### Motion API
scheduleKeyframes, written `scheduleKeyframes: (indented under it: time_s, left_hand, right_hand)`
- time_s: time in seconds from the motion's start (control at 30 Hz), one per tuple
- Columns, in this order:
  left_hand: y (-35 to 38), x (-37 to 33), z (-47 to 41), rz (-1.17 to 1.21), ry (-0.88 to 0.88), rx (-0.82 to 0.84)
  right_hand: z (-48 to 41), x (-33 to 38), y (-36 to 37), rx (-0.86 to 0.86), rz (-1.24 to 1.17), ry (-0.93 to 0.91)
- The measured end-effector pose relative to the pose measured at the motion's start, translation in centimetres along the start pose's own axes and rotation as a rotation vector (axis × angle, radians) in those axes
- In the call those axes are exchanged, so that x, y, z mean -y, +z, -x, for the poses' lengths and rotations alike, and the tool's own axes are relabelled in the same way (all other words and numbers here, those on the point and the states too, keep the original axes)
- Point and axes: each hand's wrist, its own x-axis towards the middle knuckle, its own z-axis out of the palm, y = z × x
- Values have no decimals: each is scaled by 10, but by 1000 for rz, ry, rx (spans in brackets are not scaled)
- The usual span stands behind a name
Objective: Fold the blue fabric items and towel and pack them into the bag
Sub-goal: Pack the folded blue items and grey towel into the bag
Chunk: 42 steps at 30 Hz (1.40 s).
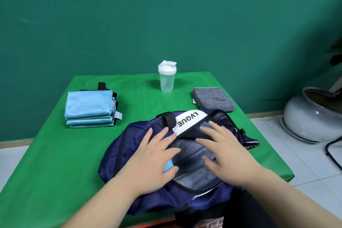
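Bag [129, 135] on green table [55, 163] (teal wall [166, 15])

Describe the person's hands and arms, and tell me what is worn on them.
Both are bare. The left hand and right hand wear no gloves, and no ring, watch or bracelet shows. The left forearm and right forearm are uncovered down to the frame's lower edge, with no sleeve in view. The fingers are slightly blurred, so nail detail cannot be told.

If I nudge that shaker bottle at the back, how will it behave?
The shaker bottle looks empty, so probably light. Being tall and narrow, it may tip rather than slide on the green tablecloth.
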Motion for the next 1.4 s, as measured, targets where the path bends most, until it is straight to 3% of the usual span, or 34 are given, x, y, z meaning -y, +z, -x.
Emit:
scheduleKeyframes:
  time_s: [0.13,0.3,0.47,0.6,0.7,0.83,0.93,1.1,1.27,1.4]
  left_hand:
    - [-10,27,28,66,-54,-114]
    - [-20,72,64,122,-172,-183]
    - [-36,118,91,260,-358,-204]
    - [-45,165,100,371,-497,-224]
    - [-49,205,97,471,-578,-273]
    - [-47,262,80,436,-702,-273]
    - [-46,303,61,373,-761,-172]
    - [-43,353,35,466,-780,-123]
    - [-27,374,37,796,-814,-177]
    - [-23,382,38,927,-794,-182]
  right_hand:
    - [-27,42,-5,-69,-282,-58]
    - [-83,102,-14,-111,-427,-92]
    - [-147,144,-13,-17,-532,-71]
    - [-201,164,-3,61,-647,51]
    - [-238,173,11,151,-752,187]
    - [-284,174,40,297,-767,231]
    - [-311,174,55,316,-784,232]
    - [-344,168,81,276,-971,326]
    - [-347,160,117,313,-1175,399]
    - [-349,156,133,343,-1372,407]
